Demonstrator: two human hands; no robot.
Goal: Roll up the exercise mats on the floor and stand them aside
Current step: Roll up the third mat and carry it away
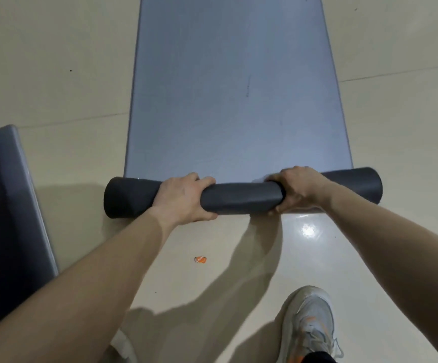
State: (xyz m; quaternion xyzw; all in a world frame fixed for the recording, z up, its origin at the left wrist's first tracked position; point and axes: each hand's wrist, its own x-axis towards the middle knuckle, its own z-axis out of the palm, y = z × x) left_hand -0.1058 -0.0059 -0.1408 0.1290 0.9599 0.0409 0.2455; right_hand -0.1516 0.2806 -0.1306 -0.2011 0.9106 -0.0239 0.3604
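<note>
A blue-grey exercise mat lies flat on the floor, running away from me. Its near end is wound into a dark grey roll lying crosswise. My left hand grips the roll left of its middle, fingers over the top and thumb underneath. My right hand grips it right of the middle in the same way. Both ends of the roll stick out past my hands.
A second mat lies at the left edge, blue-grey with a dark part. A small orange scrap sits on the beige tiled floor near me. My pale sneaker stands at the bottom right.
</note>
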